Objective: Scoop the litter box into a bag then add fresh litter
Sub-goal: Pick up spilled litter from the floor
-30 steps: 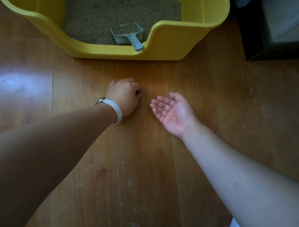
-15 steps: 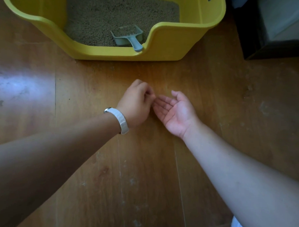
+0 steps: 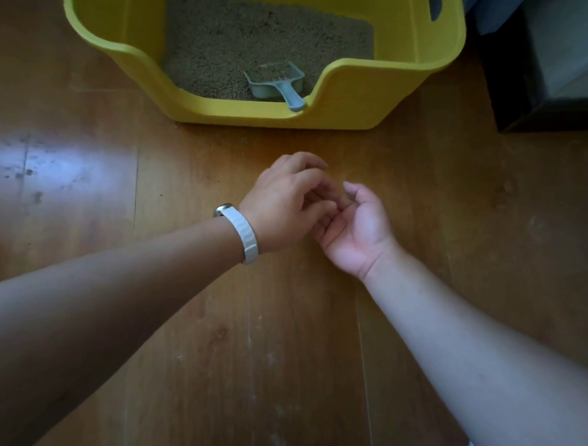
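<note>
A yellow litter box (image 3: pixel 358 101) stands on the wooden floor at the top, filled with tan litter (image 3: pixel 243 42). A pale blue-grey scoop (image 3: pixel 275 83) lies in the litter by the low front opening, its handle resting near the rim. In front of the box, my right hand (image 3: pixel 363 232) lies palm up and loosely cupped on the floor. My left hand (image 3: pixel 280 202), with a white band on its wrist, is bent over it with fingertips down in the right palm. Whether those fingertips pinch anything is hidden.
A dark piece of furniture (image 3: pixel 544 82) stands at the top right, close beside the litter box. The wooden floor (image 3: pixel 280 357) shows dusty specks and scuffs. A bright glare patch lies on the floor at the left (image 3: pixel 59 168).
My left hand lifted from the floor and moved right onto my right palm. The right hand's fingers curled up a little. The view tilted up, showing more of the box.
</note>
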